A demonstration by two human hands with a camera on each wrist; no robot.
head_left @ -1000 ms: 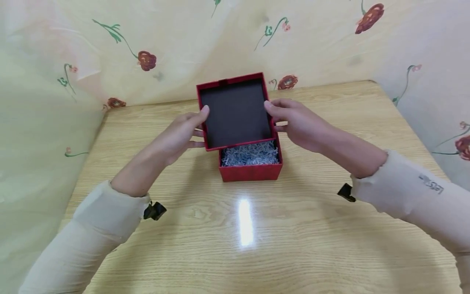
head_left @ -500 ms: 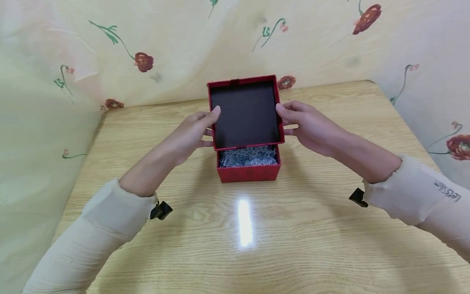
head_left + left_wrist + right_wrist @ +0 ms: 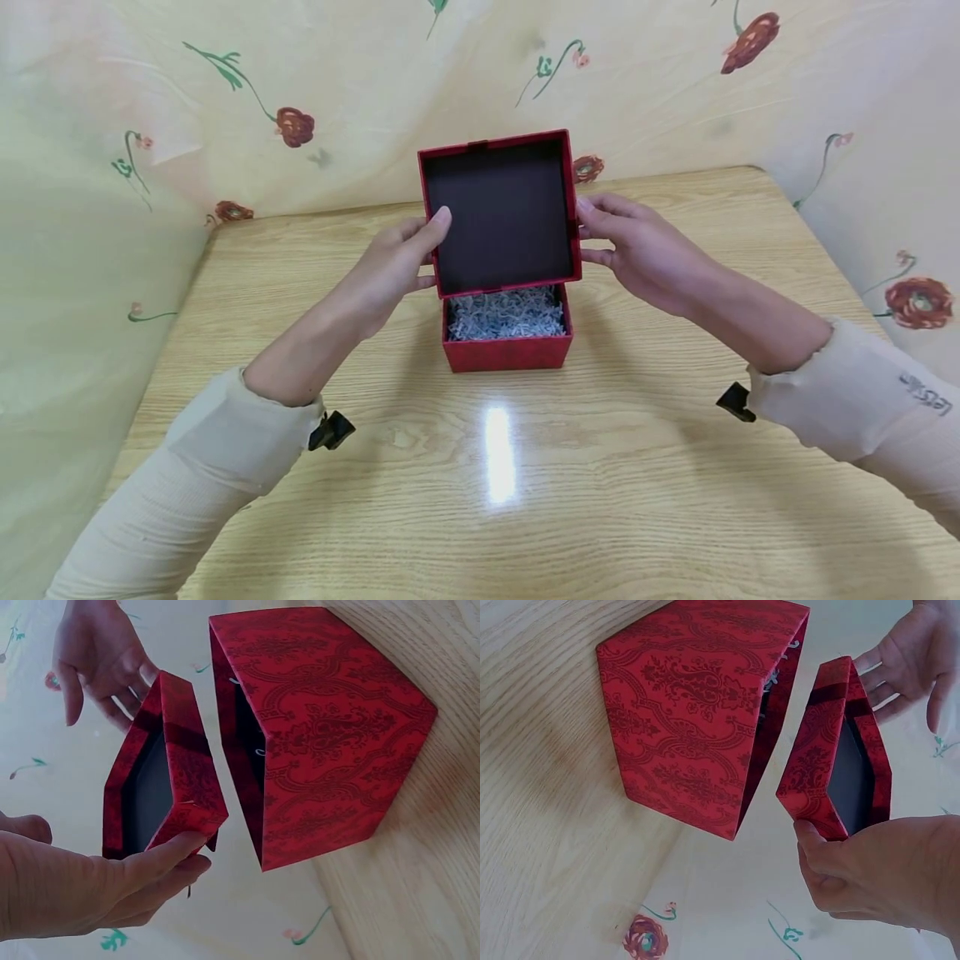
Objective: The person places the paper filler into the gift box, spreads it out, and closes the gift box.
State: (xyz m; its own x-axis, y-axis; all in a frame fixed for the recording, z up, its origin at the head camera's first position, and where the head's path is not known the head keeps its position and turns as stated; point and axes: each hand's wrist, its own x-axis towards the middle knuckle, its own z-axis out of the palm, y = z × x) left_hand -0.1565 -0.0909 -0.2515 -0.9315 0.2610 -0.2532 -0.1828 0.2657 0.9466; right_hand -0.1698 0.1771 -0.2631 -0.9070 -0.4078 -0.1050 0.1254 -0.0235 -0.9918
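Observation:
A red box lid (image 3: 498,212) with a dark inside is held up, its hollow side facing me. My left hand (image 3: 390,267) grips its left edge, thumb over the rim and fingers behind. On the opposite edge my right hand (image 3: 637,246) pinches the lid in the same way. Below and partly behind it stands the red box base (image 3: 510,354), filled with pale shredded paper (image 3: 510,315). Both wrist views show a dark damask pattern on the box (image 3: 337,735) and a gap between it and the lid (image 3: 817,757).
The box stands on a light wooden table (image 3: 495,542) that shines with a strip of reflected light. Behind and beside it hangs a pale flowered cloth (image 3: 420,92). Black clips (image 3: 330,431) sit at both sleeve cuffs.
Both hands have carried the lid rightward, then slightly upward, and tilted it more toward me. More of the shredded paper shows below it. The base has stayed in place.

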